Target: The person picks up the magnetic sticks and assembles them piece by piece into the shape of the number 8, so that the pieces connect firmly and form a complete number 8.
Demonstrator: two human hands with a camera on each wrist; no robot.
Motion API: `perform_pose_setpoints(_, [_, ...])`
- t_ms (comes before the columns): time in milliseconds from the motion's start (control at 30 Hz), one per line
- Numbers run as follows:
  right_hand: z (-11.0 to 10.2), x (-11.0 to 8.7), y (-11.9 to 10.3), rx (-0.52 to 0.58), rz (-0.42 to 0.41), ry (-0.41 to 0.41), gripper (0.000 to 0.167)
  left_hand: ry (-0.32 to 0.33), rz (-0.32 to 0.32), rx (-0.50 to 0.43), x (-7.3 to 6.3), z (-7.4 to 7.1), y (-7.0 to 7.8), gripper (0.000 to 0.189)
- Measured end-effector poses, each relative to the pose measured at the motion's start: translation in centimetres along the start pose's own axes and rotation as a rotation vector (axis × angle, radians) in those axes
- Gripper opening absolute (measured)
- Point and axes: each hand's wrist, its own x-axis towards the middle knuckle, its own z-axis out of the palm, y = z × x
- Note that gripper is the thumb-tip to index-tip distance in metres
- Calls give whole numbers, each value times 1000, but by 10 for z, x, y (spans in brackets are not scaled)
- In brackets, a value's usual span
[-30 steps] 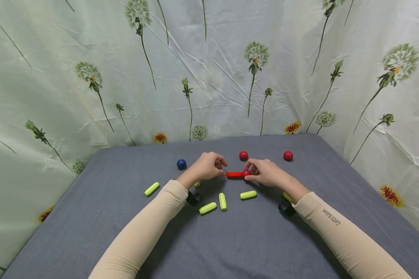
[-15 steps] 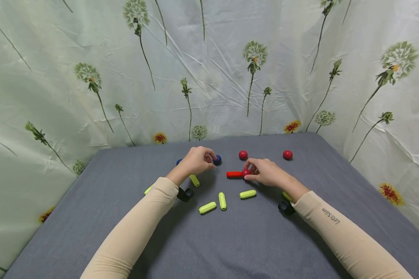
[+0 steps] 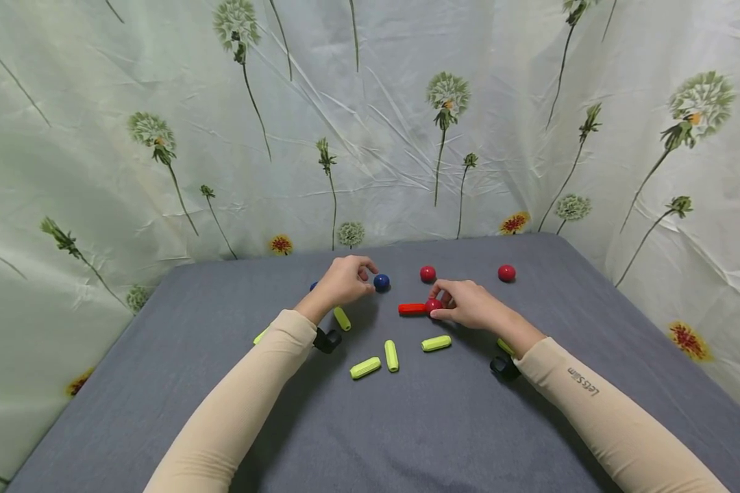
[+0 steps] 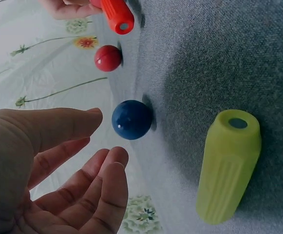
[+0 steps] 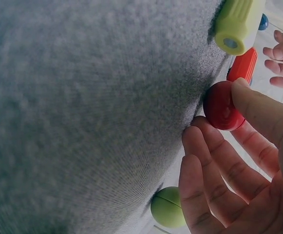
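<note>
In the head view my left hand [image 3: 347,279] is just left of a shiny blue ball [image 3: 381,283]. The left wrist view has its thumb and loosely bent fingers apart from the blue ball [image 4: 131,119], holding nothing. My right hand [image 3: 466,303] pinches a red ball [image 3: 434,306] between thumb and fingers. A short red rod [image 3: 412,309] lies with its right end against this ball. The rod's free end shows a grey round spot in the left wrist view. A second blue ball [image 3: 313,285] is mostly hidden behind the left hand.
Two red balls, one mid-back [image 3: 428,274] and one farther right [image 3: 507,273], rest on the grey cloth [image 3: 444,424]. Several yellow-green rods lie nearer, including one front-centre rod [image 3: 391,356]. A green ball [image 5: 168,207] appears in the right wrist view. Patterned fabric [image 3: 382,137] hangs behind.
My left hand has moved left and back from the red rod's left end; a blue ball now shows beside its fingers. My right hand keeps its pinch on the red ball, nearly still.
</note>
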Motion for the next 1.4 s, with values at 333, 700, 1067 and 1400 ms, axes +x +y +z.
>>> perform_pose_setpoints(333, [0, 0, 0, 9, 4, -5, 31, -12, -31, 30, 15, 9, 1, 40])
perform_pose_setpoints(700, [0, -2, 1, 15, 6, -5, 31, -44, -56, 94, 23, 19, 4, 47])
perform_pose_setpoints(1067, [-2, -1, 1, 11, 4, -2, 29, -59, -59, 109, 26, 24, 6, 46])
perform_pose_setpoints(1400, [-1, -1, 1, 6, 15, -10, 29, -85, -76, 127, 27, 28, 9, 44])
